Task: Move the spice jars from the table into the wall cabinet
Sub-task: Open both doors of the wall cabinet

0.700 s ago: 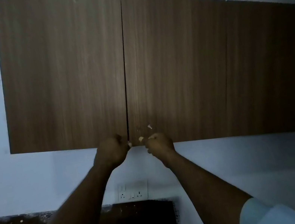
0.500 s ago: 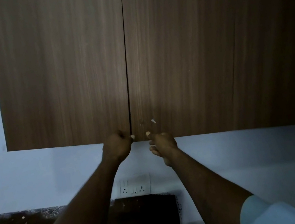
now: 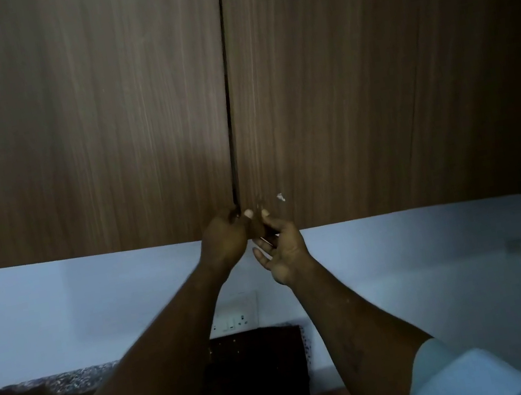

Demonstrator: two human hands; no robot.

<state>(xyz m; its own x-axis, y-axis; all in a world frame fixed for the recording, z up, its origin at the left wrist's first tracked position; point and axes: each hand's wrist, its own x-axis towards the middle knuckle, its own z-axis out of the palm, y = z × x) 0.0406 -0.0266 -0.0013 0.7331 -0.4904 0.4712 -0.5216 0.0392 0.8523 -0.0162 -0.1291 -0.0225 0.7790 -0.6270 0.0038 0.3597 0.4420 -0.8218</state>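
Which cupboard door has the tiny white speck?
The middle door, right of the dark gap. Its white speck sits near the bottom edge, just above the right hand; the left door and right door show none.

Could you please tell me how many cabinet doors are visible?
3: the left door, the middle door and the right door, which is in shadow. More may lie beyond the frame.

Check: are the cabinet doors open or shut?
Shut or barely cracked: only a thin seam between left door and right door, no interior; left hand and right hand grip their lower corners.
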